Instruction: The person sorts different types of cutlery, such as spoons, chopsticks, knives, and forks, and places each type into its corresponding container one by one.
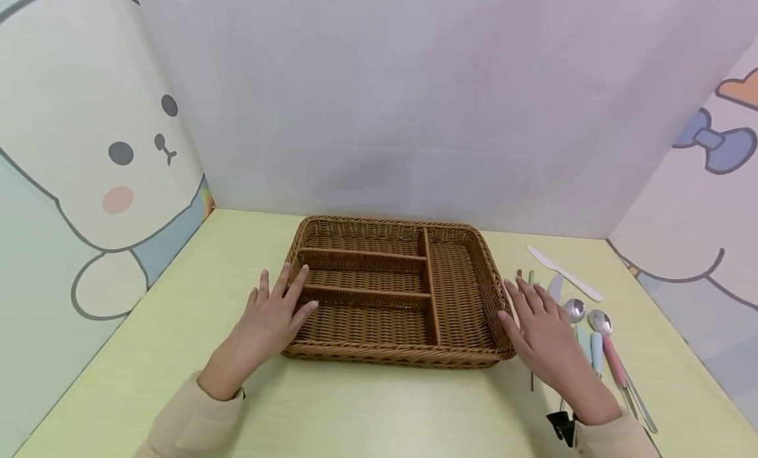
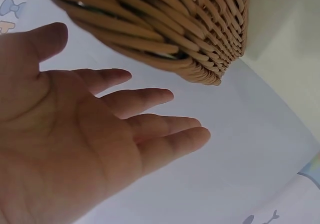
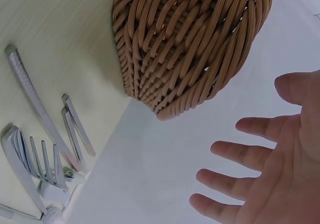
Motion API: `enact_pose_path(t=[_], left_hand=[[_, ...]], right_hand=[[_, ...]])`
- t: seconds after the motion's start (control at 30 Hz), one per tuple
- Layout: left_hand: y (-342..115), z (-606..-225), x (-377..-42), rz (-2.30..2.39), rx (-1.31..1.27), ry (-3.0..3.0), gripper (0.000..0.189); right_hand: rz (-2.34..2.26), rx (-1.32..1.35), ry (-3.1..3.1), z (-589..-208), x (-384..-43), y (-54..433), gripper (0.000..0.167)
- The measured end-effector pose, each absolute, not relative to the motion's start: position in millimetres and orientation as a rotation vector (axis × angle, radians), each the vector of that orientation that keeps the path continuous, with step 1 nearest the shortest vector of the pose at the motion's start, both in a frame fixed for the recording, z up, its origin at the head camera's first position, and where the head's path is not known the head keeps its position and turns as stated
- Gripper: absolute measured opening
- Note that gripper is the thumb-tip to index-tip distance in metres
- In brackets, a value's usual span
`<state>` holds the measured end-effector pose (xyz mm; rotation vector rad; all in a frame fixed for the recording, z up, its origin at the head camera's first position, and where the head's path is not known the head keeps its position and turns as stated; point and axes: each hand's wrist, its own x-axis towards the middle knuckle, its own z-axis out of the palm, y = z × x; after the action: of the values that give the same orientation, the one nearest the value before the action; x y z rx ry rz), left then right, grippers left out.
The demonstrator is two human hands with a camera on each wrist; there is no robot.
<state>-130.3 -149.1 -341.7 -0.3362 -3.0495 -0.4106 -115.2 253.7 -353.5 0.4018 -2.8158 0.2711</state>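
A brown woven basket (image 1: 391, 355) sits on the table, divided into several compartments in which no items show. At its left side is my left hand (image 1: 269, 320), fingers spread and straight over the rim in the head view. The left wrist view shows the palm of this hand (image 2: 75, 129) holding nothing, just beside the wicker wall (image 2: 200, 29). My right hand (image 1: 545, 333) hovers near the basket's right rim, also spread, and partly hides the cutlery behind it. In the right wrist view its fingers (image 3: 245, 156) are extended and apart from the basket (image 3: 185, 49).
Right of the basket lies loose cutlery: a white knife (image 1: 565, 274), two spoons (image 1: 574, 310) with metal bowls, a pink handle (image 1: 614, 360), a blue handle (image 1: 596, 353) and a fork (image 3: 47, 166). A pale wall (image 1: 379, 116) stands behind the table, with cartoon-printed panels on both sides.
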Motion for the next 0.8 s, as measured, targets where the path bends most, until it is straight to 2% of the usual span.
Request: enact_pose_path(t=[0.57, 0.8], left_hand=[[-158.8, -333.4, -151.3, -0.489, -0.42, -2.967, 0.061], [-165.9, -333.3, -165.5, -0.495, -0.371, -3.006, 0.058]], right_hand=[[0.291, 0.443, -2.649, -360.3, -131.7, 271.0, 0.045], [0.285, 0.503, -2.623, -367.0, -146.7, 283.6, 0.039]])
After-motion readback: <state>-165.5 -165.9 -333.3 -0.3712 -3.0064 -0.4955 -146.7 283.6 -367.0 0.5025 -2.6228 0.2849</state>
